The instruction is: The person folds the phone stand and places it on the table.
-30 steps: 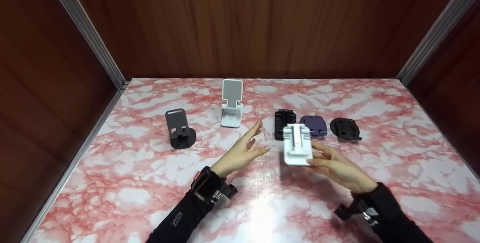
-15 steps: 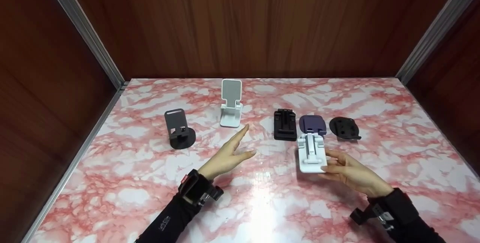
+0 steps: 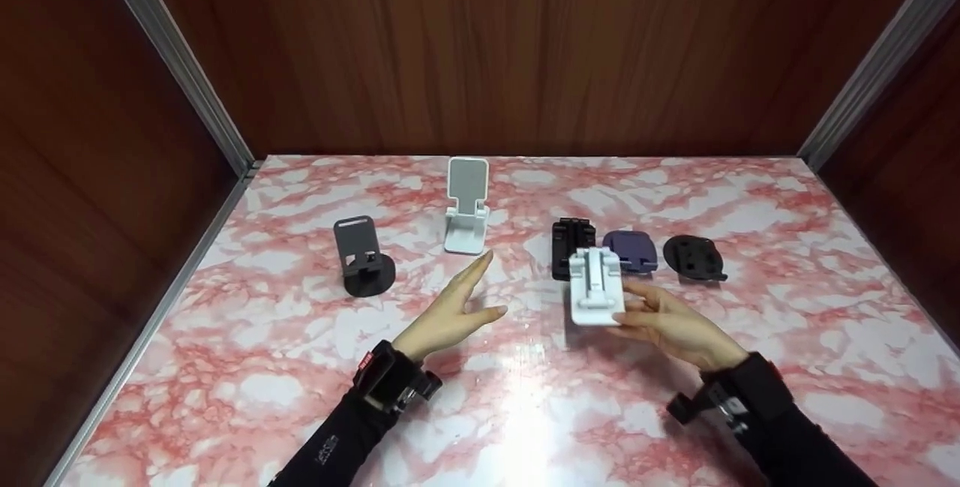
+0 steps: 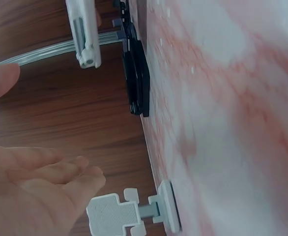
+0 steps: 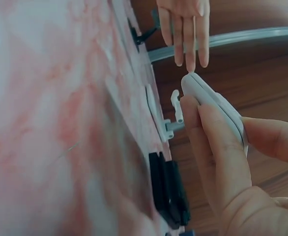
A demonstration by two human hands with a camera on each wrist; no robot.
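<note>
My right hand (image 3: pixel 660 318) grips a folded white phone stand (image 3: pixel 595 286) (image 5: pixel 214 105) by its near end and holds it above the marble table (image 3: pixel 300 337). In the left wrist view the same white stand (image 4: pixel 83 30) shows at the top edge. My left hand (image 3: pixel 454 307) (image 4: pixel 33 189) hovers open with straight fingers, left of the stand and apart from it. Behind the held stand lie a folded black stand (image 3: pixel 570 241), a purple stand (image 3: pixel 631 248) and a black round-based stand (image 3: pixel 694 257).
An unfolded white stand (image 3: pixel 466 205) stands upright at the back middle. A dark grey stand on a round base (image 3: pixel 364 256) stands at the left. Wooden walls with metal corner rails (image 3: pixel 180 67) close in the table on three sides.
My right hand carried the white stand to the right, then back left and a little higher in front of the black stand. My left hand drew back slightly and stays open.
</note>
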